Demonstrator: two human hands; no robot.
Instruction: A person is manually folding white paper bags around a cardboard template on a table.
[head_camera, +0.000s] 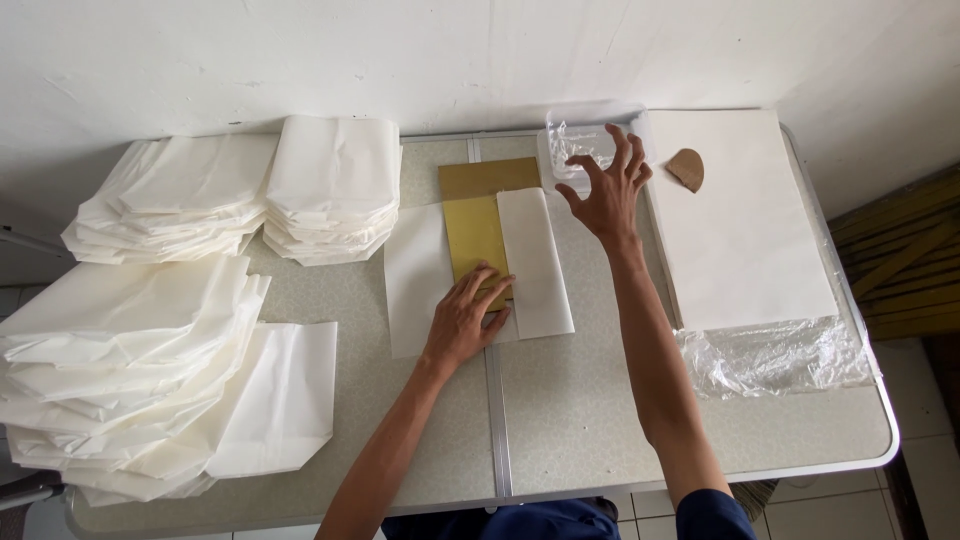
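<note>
1. Left hand (468, 318): pressed flat, fingers spread, on a white paper sheet (420, 275) partly folded around a gold-brown board (478, 235); nothing gripped, only held down.
2. Right hand (608, 190): raised above the far middle of the table (600, 420), fingers spread wide and curled a little, empty; hovering just in front of a clear plastic container (575, 150), contact not discernible.
3. Paper sheet and board: at table centre, right flap folded over the board, left flap lying open on the tabletop.
4. Stack of large white sheets (740, 230): right of the raised hand, resting on crinkled clear plastic wrap (780, 355), with a small brown paper piece (687, 168) on top.
5. Folded white paper bags (335, 190): piled at far left, more heaped along the left edge (130, 360).
</note>
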